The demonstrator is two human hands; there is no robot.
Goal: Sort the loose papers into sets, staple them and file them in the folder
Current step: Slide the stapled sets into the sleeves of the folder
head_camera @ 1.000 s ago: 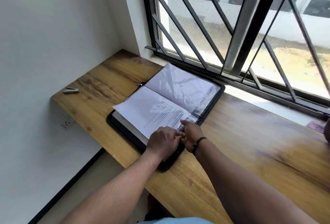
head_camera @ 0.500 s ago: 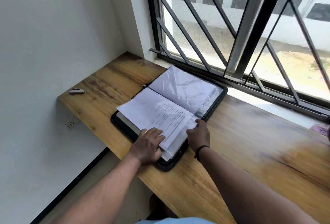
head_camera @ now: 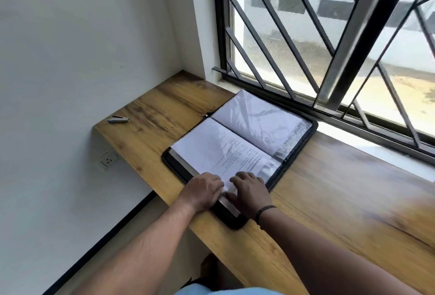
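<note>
A black zip folder (head_camera: 308,134) lies open on the wooden desk (head_camera: 329,200), its clear plastic sleeves spread out. A printed paper set (head_camera: 219,151) lies on the near page. My left hand (head_camera: 202,191) rests flat on the paper's near corner. My right hand (head_camera: 250,188) lies beside it with fingers spread on the same sheet edge, a black band on its wrist. A small stapler (head_camera: 118,119) sits at the desk's far left corner, well away from both hands.
A barred window (head_camera: 329,47) runs along the back of the desk, with a white sill (head_camera: 376,148) behind the folder. A white wall stands on the left, with a wall socket (head_camera: 108,160) under the desk.
The paper now lies flatter in the folder. Both hands have gone from pinching at the sheet's corner to lying flat on its near edge, close together.
</note>
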